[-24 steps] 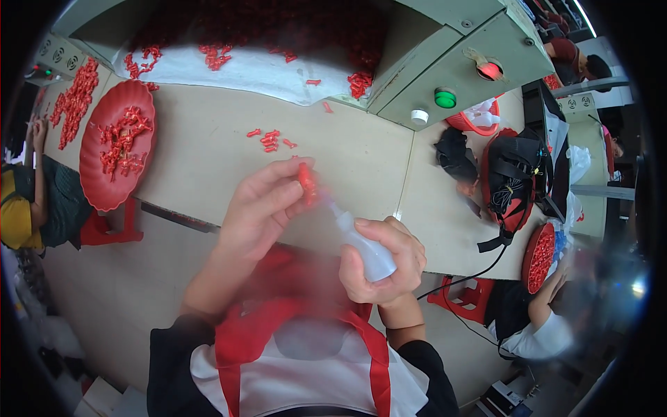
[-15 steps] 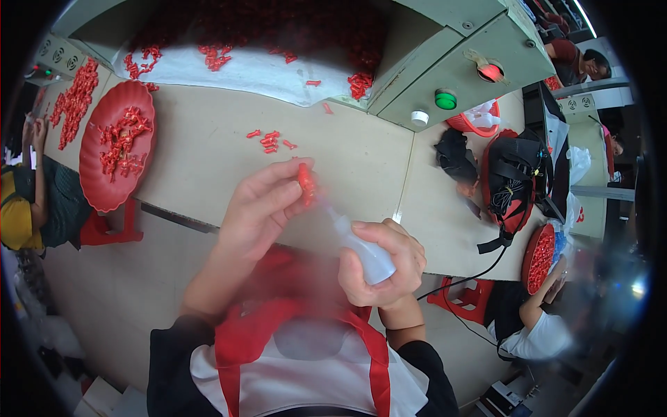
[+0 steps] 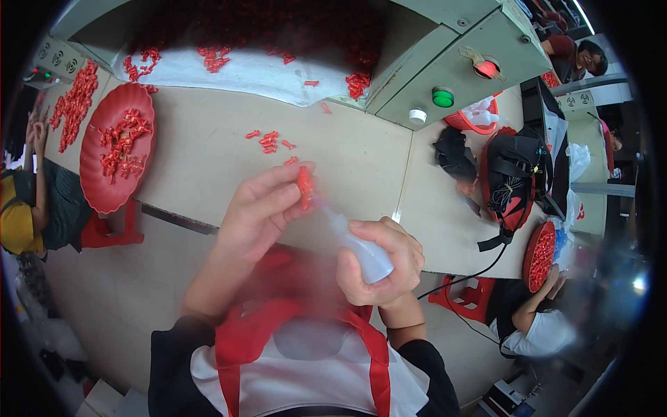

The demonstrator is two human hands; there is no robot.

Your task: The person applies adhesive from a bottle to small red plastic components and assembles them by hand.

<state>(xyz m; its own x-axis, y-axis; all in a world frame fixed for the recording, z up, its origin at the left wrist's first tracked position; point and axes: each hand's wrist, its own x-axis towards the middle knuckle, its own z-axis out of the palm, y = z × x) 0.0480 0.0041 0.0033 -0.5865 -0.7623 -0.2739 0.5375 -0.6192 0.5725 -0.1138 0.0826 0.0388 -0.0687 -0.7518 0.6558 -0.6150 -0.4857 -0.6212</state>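
Between the thumb and fingers of my left hand (image 3: pixel 260 205) is a small red plastic figure (image 3: pixel 305 187), held upright above the table; a blur hides its details. My right hand (image 3: pixel 385 260) is wrapped round a translucent white squeeze bottle (image 3: pixel 370 256). The bottle's thin nozzle points up and left, its tip at or very close to the lower part of the red figure; contact is hard to make out. Beyond my left hand, several small red pieces (image 3: pixel 269 142) lie loose on the table.
A grey-green machine (image 3: pixel 445 76) with a green button stands at the back, red pieces on the white cloth (image 3: pixel 243 80) in its opening. A scalloped red tray (image 3: pixel 92 163) of pieces sits left. A black strapped bag (image 3: pixel 514 174) lies right. Co-workers sit at both sides.
Both hands hold nearly the same pose, the bottle shifting very slightly left. One more loose red piece shows just beyond my left fingertips. The co-worker's arm at right has moved a little.
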